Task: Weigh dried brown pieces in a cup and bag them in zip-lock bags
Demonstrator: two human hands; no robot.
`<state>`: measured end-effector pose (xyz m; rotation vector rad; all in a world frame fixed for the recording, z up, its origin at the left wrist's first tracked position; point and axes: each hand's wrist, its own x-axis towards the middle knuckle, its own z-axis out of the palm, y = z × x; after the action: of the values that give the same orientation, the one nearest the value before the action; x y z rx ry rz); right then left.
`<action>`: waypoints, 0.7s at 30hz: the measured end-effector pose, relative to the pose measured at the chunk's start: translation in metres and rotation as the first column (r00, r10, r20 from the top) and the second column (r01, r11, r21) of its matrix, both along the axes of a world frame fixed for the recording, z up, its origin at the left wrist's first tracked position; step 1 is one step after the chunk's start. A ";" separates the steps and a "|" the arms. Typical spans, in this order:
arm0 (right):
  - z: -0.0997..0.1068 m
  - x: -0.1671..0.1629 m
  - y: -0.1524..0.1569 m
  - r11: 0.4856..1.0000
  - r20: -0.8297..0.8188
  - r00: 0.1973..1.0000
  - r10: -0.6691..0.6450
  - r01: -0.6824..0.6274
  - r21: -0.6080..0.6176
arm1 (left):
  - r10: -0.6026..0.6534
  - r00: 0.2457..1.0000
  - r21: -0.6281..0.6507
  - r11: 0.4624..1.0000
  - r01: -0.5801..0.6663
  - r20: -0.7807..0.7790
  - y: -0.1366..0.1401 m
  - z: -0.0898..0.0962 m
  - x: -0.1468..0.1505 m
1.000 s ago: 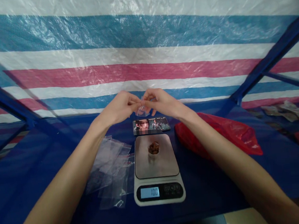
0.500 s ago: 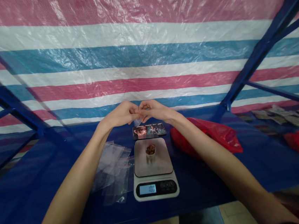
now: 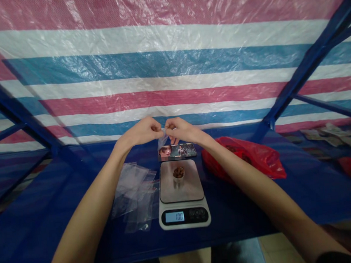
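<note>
Above blue shelf (image 3: 48, 226), small clear bag (image 3: 162, 140) pinched between left hand (image 3: 143, 131) and right hand (image 3: 180, 130) grips.

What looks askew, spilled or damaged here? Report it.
Nothing stands out. Both hands, left hand and right hand, pinch a small clear bag above the scale. The cup stands upright on the scale, nothing spilled. Spare bags lie loosely fanned beside it.

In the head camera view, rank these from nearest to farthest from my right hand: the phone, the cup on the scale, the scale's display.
From the right hand:
1. Phone, lying just below the hand, behind the scale.
2. Cup, on the scale's plate, closer to the person.
3. Scale's display, at the scale's front edge, farthest.
</note>
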<state>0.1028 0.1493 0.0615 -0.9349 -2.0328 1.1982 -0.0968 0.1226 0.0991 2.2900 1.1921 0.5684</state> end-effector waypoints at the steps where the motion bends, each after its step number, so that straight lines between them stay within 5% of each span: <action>1: 0.000 0.000 -0.001 1.000 -0.002 1.000 -0.001 0.001 -0.018 | 0.017 1.000 0.029 0.999 -0.017 0.000 -0.001 0.000 0.002; 14: -0.001 -0.007 -0.006 0.997 -0.047 0.996 -0.072 0.072 -0.005 | 0.244 0.957 0.417 0.895 -0.159 -0.158 -0.008 0.002 0.017; 21: 0.012 -0.001 0.001 0.987 -0.103 0.985 -0.136 0.144 0.071 | -0.019 0.999 0.503 0.864 0.037 -0.040 -0.012 -0.005 0.021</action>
<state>0.1019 0.1500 0.0731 -0.9459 -1.8894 1.0606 -0.0762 0.1110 0.0944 2.7531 1.1186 0.9255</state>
